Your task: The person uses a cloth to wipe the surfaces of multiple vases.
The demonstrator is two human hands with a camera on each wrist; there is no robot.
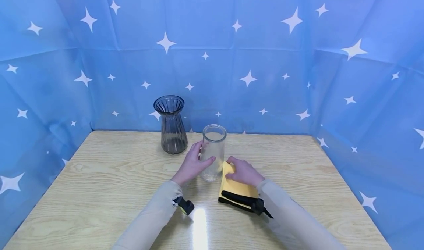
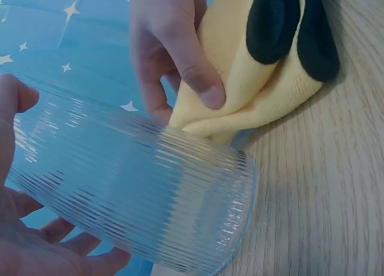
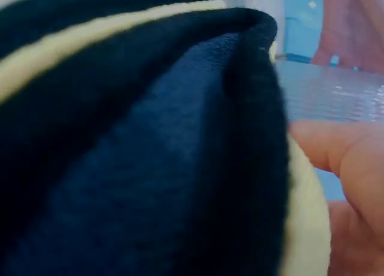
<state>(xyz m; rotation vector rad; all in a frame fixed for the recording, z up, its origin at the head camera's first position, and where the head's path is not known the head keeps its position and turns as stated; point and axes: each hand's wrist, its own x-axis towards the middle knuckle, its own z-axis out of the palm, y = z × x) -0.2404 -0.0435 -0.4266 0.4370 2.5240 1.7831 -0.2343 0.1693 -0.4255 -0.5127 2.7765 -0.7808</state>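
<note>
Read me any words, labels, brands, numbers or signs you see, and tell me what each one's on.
No readable text.
The clear ribbed glass jar, smoky grey fluted glass vase and folded yellow black-edged cloth show no legible lettering; the blue fabric backdrop shows only white stars.

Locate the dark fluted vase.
In the head view, the dark fluted vase stands left of the clear ribbed vase, near the back edge of the table.

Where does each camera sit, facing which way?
Head: head-worn, looks forward and down at clear jar and cloth; left grip, right grip, sleeves show.
Left wrist: on that wrist, faces the jar; both grips partly show.
Right wrist: on that wrist, facing the cloth's black edging closely; both grips partly show.
Both wrist views share jar and cloth.
</note>
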